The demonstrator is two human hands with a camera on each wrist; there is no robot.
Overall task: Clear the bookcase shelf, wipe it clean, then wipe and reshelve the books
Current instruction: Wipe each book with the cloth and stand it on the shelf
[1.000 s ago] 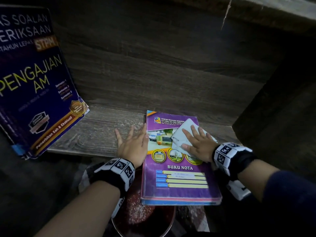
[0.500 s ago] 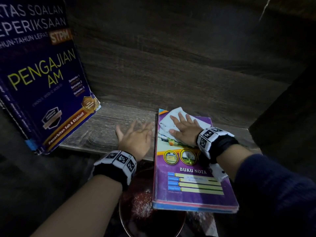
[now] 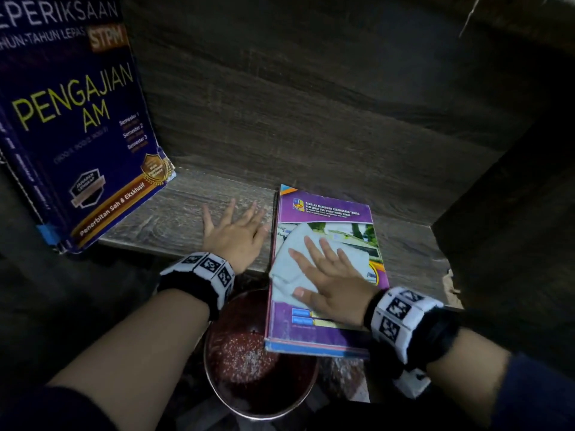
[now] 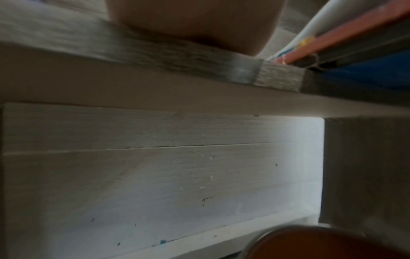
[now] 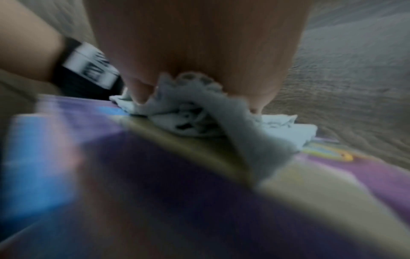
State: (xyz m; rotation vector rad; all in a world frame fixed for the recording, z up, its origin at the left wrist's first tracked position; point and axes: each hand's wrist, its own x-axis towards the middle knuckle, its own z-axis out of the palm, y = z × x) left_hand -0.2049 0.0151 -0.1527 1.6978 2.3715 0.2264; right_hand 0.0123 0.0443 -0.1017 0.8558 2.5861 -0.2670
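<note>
The purple book was laid half on the shelf, long axis near-to-far. The cloth was pressed flat under the right hand, fingers spread; the left hand was splayed just left.

Left hand on the shelf edge

The hand rests at the top on the grey wood-grain shelf. Right of it, book edges in white, pink and blue overhang the shelf. Below is a pale plank wall; a red-brown bowl is at bottom right.
</note>
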